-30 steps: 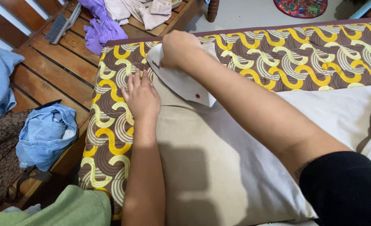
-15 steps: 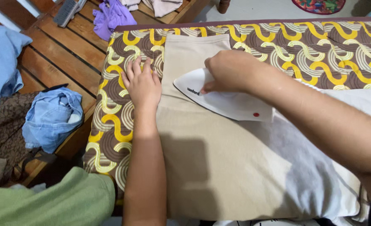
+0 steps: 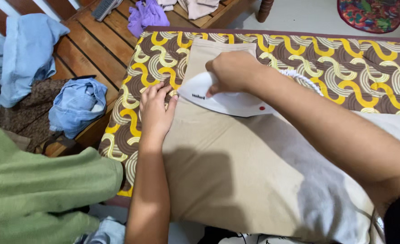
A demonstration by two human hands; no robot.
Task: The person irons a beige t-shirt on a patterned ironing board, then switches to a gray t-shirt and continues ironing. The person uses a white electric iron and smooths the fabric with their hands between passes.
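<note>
A beige garment (image 3: pixel 236 167) lies spread on a board covered in brown cloth with yellow and white wavy bands (image 3: pixel 344 63). My right hand (image 3: pixel 231 70) grips the handle of a white iron (image 3: pixel 222 101) that rests on the garment's upper part, its nose pointing left. My left hand (image 3: pixel 156 110) lies flat on the left edge of the garment, fingers a little curled, just left of the iron's tip. A white braided cord (image 3: pixel 301 79) runs off behind my right forearm.
A wooden slatted bench (image 3: pixel 96 40) stands to the left with a blue denim piece (image 3: pixel 75 106), light blue clothes (image 3: pixel 23 54), a purple cloth (image 3: pixel 148 13) and a brush (image 3: pixel 104 7). A green garment (image 3: pixel 32 190) lies at bottom left. A colourful mat (image 3: pixel 369 13) sits at top right.
The iron has slid back from the garment's top end toward the middle and a little left. My left hand has kept pressing the edge, its fingers now curling near the iron's tip.
</note>
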